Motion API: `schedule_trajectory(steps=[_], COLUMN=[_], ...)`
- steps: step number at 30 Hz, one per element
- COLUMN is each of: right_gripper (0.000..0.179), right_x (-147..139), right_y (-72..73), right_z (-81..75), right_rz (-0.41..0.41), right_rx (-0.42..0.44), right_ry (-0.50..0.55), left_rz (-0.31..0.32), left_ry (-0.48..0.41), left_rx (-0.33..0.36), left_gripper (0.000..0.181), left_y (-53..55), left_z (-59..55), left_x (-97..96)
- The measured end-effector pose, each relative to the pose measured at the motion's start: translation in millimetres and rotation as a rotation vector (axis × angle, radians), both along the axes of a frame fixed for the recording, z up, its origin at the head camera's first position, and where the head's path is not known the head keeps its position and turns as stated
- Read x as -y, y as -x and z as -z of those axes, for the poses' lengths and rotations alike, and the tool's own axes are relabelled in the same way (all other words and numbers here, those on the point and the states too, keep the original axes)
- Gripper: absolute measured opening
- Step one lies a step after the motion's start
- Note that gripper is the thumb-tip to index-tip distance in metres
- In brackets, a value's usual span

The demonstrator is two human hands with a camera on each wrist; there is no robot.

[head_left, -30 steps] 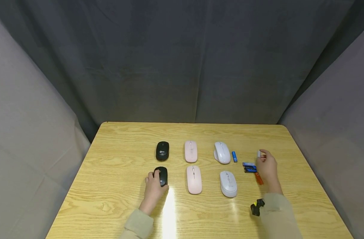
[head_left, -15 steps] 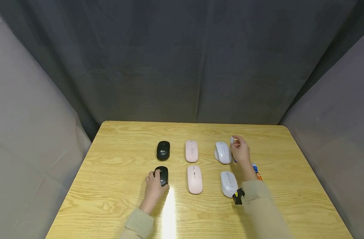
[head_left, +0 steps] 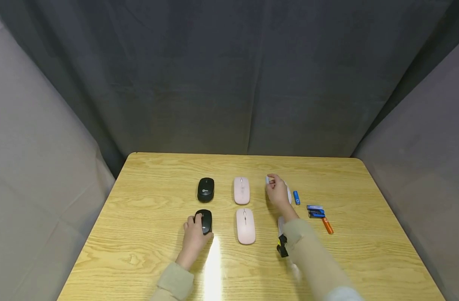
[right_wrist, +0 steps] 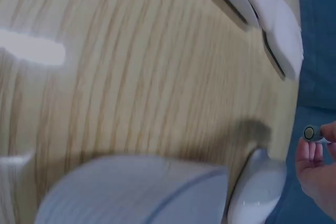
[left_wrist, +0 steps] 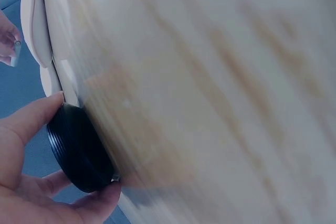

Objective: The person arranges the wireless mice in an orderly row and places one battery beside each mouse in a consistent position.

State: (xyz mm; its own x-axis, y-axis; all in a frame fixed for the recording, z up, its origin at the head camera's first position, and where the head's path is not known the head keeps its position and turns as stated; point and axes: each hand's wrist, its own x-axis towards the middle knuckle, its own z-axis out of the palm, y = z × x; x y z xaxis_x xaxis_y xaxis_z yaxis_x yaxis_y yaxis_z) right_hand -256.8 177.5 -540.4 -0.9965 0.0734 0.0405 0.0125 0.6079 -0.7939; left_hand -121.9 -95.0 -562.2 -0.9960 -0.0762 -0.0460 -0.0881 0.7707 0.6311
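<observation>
My left hand [head_left: 193, 239] grips the nearer black mouse [head_left: 206, 221] on the table; in the left wrist view thumb and fingers hold the sides of this black mouse [left_wrist: 79, 148]. Above the table my right hand [head_left: 277, 193] pinches a pale battery [head_left: 267, 180] between thumb and fingers. The round end of the battery [right_wrist: 310, 132] shows in the right wrist view. Below and behind that hand sits a white mouse [head_left: 289, 194], partly covered. A second white mouse [head_left: 280, 225] is mostly hidden by the right forearm.
Another black mouse [head_left: 205, 190] lies behind the gripped one. Two pink mice, the far one [head_left: 241, 190] and the near one [head_left: 246, 226], stand between the hands. At right are a short blue battery [head_left: 296, 197], several blue batteries [head_left: 316, 211] and an orange battery [head_left: 327, 225].
My right hand has moved left with the pale battery, from beside the other batteries to over the white mice. The left hand stays on the black mouse.
</observation>
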Motion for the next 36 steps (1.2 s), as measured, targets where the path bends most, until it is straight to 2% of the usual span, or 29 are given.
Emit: schedule_trajectory(steps=[6, 16, 24, 29, 32, 35, 36], right_gripper=[0.038, 0.032, 0.032, 0.032, 0.033, 0.034, 0.033], right_x=[15.7, 27.7, 35.1, 38.1, 38.7, 36.2, 32.2], right_y=[6.3, 8.3, 5.3, 5.2, 8.6, 17.1, 24.3], right_z=[10.6, 31.2, 23.7, 19.5, 20.6, 30.5, 45.1], right_rz=[-0.037, -0.04, -0.056, -0.067, -0.067, -0.068, -0.077], right_rx=[0.019, 0.09, 0.12, 0.139, 0.179, 0.215, 0.184], right_ry=[-0.034, -0.111, -0.22, -0.25, -0.247, -0.242, -0.237], left_rz=[-0.005, -0.003, -0.007, -0.01, -0.01, -0.005, -0.003], left_ry=[-0.004, 0.001, 0.002, 0.001, 0.002, 0.004, 0.004], left_rx=[-0.001, 0.0, -0.003, -0.008, -0.01, -0.012, -0.012], left_gripper=[0.07, 0.071, 0.071, 0.07, 0.07, 0.071, 0.071], left_y=[0.6, 0.7, 0.3, 0.1, 0.2, 0.4, 0.3], left_z=[-0.6, 0.0, 1.1, 1.0, 1.5, 2.5, 2.7], left_x=[-0.2, -0.2, 0.1, 0.0, 0.2, 0.5, 0.5])
